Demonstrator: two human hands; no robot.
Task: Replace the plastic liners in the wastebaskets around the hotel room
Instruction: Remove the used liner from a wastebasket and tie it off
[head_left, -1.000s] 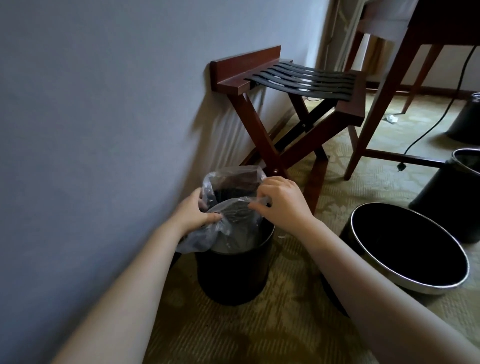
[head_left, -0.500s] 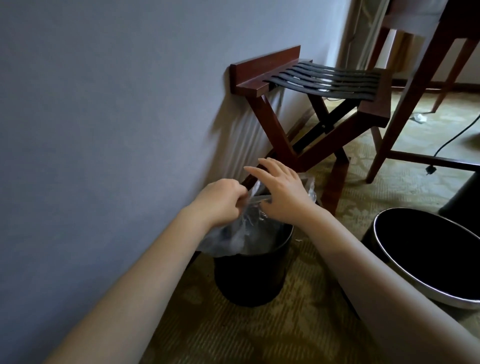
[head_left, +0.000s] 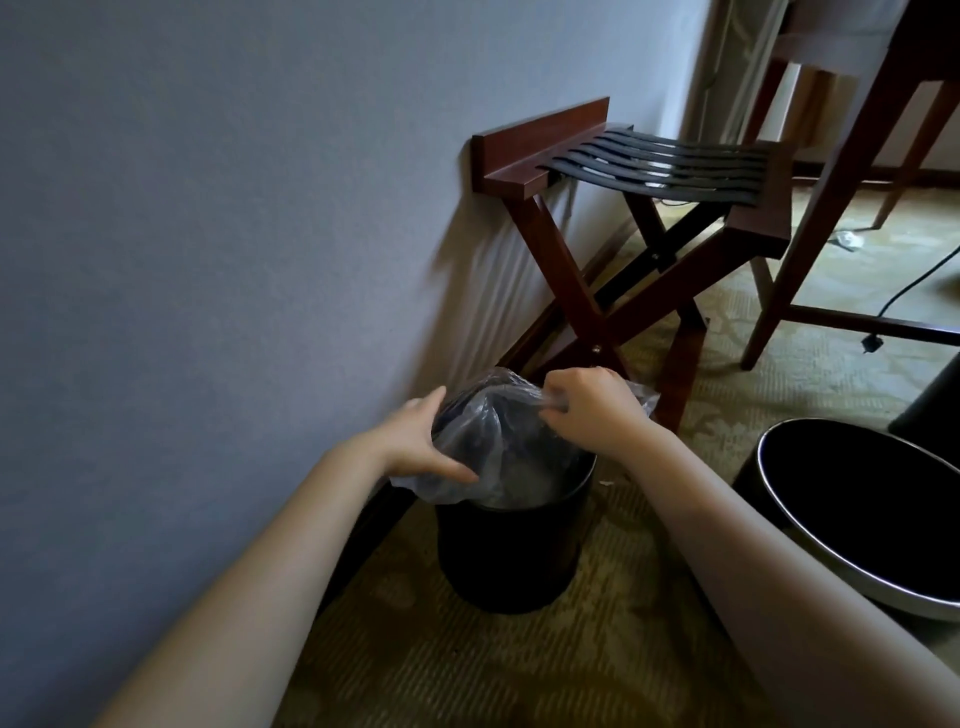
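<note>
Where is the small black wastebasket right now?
In the head view, the small black wastebasket stands on the carpet at lower centre, beside the wall, in front of the wooden luggage rack.

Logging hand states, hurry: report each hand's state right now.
Left hand: grips the plastic liner, left side.
Right hand: pinches the same liner, far side.

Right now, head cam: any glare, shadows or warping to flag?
Head view: dim overall; rack throws streaked shadows onto the wall; liner shows soft sheen, no hard glare; wide-angle lens bends lines near the frame edges.
</note>
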